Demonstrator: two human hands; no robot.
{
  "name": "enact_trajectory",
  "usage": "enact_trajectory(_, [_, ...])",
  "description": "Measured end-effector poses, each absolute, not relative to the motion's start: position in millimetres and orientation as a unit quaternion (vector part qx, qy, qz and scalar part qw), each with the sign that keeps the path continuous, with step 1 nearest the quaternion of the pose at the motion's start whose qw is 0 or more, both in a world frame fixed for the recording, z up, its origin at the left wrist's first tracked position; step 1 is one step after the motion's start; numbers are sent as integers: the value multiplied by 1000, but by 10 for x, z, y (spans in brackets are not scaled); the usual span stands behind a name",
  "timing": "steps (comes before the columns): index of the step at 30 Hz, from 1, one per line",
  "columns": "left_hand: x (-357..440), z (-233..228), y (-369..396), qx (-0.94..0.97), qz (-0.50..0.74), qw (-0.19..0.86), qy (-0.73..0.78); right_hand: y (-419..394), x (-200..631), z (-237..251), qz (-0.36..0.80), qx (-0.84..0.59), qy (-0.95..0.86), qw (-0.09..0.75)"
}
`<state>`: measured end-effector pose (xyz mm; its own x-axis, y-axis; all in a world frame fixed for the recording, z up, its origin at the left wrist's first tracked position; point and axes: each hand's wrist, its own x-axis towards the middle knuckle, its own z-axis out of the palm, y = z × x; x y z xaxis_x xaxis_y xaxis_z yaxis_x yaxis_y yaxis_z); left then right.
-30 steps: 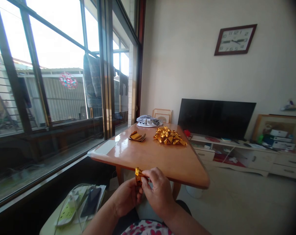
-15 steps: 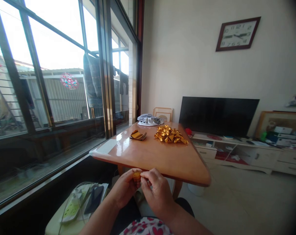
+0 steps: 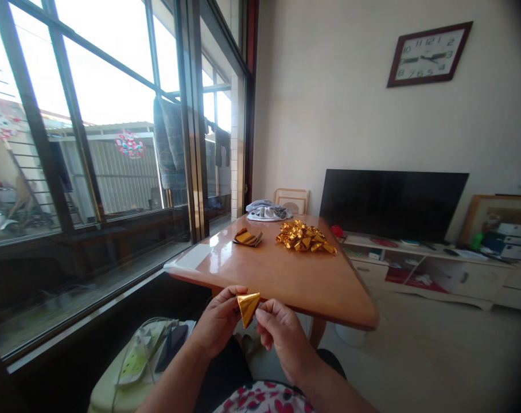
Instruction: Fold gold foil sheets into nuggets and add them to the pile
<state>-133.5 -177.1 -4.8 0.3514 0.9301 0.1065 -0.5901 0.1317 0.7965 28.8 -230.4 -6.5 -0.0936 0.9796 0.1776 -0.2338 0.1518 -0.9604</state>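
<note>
- Gold foil piece (image 3: 248,306), folded to a triangle with its point down, sits between both hands just in front of the near edge of the bench (image 3: 286,281), held in the air above the lap.
- Left hand (image 3: 217,324) pinches the triangle's left upper corner between thumb and fingertips; its grip is pressed together on the foil.
- Right hand (image 3: 282,338) pinches the right upper corner the same way, its other fingers curled underneath.
- Half a second ago the foil was a small wad almost hidden between the fingertips; now it is opened out and shows as a clean flat triangle, so a fold looks finished and the piece seems ready for its next crease. That is my reading, not something seen.
- Pile of folded gold pieces (image 3: 306,237) lies toward the far right part of the bench, near the far edge.
- Small stack of flat foil sheets (image 3: 247,237) lies just to the left of that pile, apart from it.
- Bundled cloth (image 3: 267,210) rests at the far edge of the bench.
- Phone (image 3: 171,346) and a power strip (image 3: 135,364) lie on a low stool at the person's left, below the near left corner of the bench.
</note>
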Motion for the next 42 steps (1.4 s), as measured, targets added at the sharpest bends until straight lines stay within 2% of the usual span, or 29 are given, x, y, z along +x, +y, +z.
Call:
enact_trajectory(6, [-1315, -14, -1797, 407, 545, 698, 222, -2324, 278, -89, 593, -350, -486, 538])
enact_trajectory(17, [-1280, -20, -1774, 424, 563, 665, 246, -2306, 296, -55, 567, -385, -512, 518])
enact_trajectory(21, [-1306, -102, -1670, 436, 603, 597, 300, -2283, 336, -87, 498, -426, -523, 546])
enact_trajectory(24, [-1314, -160, -1624, 446, 621, 541, 351, -2274, 373, -137, 396, -455, -568, 559])
enact_trajectory(29, [-1290, -219, -1620, 461, 623, 483, 408, -2250, 428, -168, 220, -516, -643, 521])
enact_trajectory(34, [-1245, -290, -1596, 465, 637, 462, 406, -2210, 452, -156, 187, -535, -669, 481])
enact_trajectory(42, [-1148, -317, -1654, 515, 601, 445, 420, -2063, 561, -279, 177, -551, -651, 490])
